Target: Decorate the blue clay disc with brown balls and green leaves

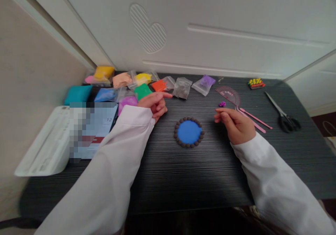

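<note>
A flat blue clay disc ringed with several small dark balls lies on the dark ribbed table. My left hand rests left of it beside the clay bags, index finger stretched out toward the orange bag, the other fingers curled with nothing in them. My right hand sits right of the disc with its fingers curled and pinched together; what they hold, if anything, is hidden. A small purple clay piece lies just above that hand.
Several bags of coloured clay crowd the back left; a grey bag and a purple bag lie behind the disc. A pink protractor, pink tools, scissors, a small yellow-red model, a white box.
</note>
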A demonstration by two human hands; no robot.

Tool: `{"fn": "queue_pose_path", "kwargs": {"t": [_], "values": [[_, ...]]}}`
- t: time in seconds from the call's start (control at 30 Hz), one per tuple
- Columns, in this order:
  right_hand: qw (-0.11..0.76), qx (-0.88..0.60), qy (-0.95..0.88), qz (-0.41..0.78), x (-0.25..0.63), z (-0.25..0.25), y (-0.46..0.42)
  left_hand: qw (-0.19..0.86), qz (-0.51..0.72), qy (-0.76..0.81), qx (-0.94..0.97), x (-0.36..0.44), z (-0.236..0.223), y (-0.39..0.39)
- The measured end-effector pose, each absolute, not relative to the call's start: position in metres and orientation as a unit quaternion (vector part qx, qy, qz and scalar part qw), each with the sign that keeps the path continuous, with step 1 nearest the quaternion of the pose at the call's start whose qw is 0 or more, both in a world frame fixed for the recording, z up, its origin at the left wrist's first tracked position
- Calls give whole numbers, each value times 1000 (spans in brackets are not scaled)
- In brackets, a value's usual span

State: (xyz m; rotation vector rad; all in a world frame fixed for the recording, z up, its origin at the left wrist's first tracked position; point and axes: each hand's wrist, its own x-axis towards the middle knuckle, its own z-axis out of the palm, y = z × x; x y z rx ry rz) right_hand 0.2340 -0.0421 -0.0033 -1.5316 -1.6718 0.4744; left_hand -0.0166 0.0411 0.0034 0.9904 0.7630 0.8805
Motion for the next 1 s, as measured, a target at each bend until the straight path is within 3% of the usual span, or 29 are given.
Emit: {"fn": "queue_pose_path", "kwargs": {"t": [0.23, 0.53, 0.67, 1.0], "values": [[378, -626, -660, 172, 235, -2, -45, 715, 403, 343, 457, -17, 2, 42], [446, -527, -630, 355, 230, -5, -43, 715, 414, 334, 454, -16, 2, 41], [437, -533, -610, 391, 230, -3, -44, 712, 400, 347, 461, -16, 2, 41], [373, -599, -665, 244, 238, -6, -42, 713, 418, 329, 456, -16, 1, 40]]}}
